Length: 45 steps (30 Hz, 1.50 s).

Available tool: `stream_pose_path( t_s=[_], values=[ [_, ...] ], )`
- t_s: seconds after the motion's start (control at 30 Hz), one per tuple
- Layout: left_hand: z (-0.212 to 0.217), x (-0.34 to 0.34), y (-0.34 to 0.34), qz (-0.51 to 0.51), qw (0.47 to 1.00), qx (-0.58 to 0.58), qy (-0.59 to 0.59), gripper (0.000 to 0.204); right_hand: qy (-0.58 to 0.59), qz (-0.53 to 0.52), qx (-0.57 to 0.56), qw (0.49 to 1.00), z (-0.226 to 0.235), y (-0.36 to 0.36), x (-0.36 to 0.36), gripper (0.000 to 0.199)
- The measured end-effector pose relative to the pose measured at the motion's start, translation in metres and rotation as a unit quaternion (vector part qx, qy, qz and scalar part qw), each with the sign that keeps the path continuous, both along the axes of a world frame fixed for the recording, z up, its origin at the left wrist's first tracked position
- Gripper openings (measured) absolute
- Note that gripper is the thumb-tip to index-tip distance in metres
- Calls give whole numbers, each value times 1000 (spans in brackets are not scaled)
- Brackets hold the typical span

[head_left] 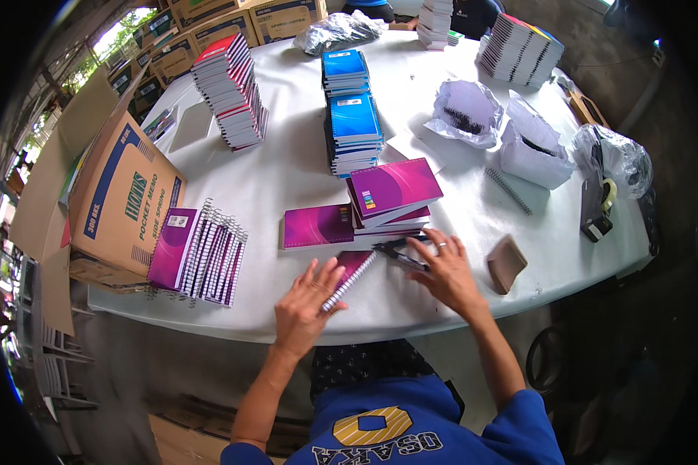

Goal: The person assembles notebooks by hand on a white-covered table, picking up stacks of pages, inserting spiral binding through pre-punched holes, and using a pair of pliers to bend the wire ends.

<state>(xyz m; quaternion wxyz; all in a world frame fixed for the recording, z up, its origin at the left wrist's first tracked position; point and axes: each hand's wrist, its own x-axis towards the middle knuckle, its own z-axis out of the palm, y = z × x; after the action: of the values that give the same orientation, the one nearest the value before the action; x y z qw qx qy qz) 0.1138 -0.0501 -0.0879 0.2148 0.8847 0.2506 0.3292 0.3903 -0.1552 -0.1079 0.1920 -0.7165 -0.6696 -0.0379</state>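
A small purple spiral notebook [352,277] lies at the table's near edge, its wire spine facing right. My left hand [304,304] grips its left side, thumb at the near end and fingers over the cover. Just right of it, black-handled pliers [399,253] lie on the table. My right hand [451,273] is over the pliers' handles with its fingers spread, a ring on one finger; whether the fingertips press on the handles is hard to see. Behind both hands are a purple pad [318,226] and a stack of purple pads [395,188] without visible wire.
To the left, wire-bound purple notebooks [209,256] stand beside an open carton [124,198]. Blue notebooks [354,116] and red ones [229,93] are stacked farther back. Rightward are a brown block [506,263], a loose wire coil [509,191], paper-lined containers [531,151] and a tape dispenser [596,205].
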Motion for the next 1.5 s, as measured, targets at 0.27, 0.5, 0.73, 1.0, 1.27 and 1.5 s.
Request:
stream_pose_path(
  t_s=[0.27,0.5,0.73,1.0,1.27,1.5],
  values=[
    [-20,14,-29,57,992,67,96,56,-6,-75,-22,997,-2,-16,-30,54],
    [-16,19,-33,69,993,42,86,59,190,6,7,982,32,-54,-76,43],
    [-6,25,-33,80,993,39,75,62,155,97,52,982,34,-53,-87,56],
    [0,19,-32,109,990,50,73,67,645,42,-353,676,56,-29,-68,31],
    [99,-53,18,196,962,180,63,55,284,69,-35,956,46,-2,-51,35],
    [132,-183,101,137,990,25,-3,70,-9,26,67,997,-10,22,-25,42]
  ],
)
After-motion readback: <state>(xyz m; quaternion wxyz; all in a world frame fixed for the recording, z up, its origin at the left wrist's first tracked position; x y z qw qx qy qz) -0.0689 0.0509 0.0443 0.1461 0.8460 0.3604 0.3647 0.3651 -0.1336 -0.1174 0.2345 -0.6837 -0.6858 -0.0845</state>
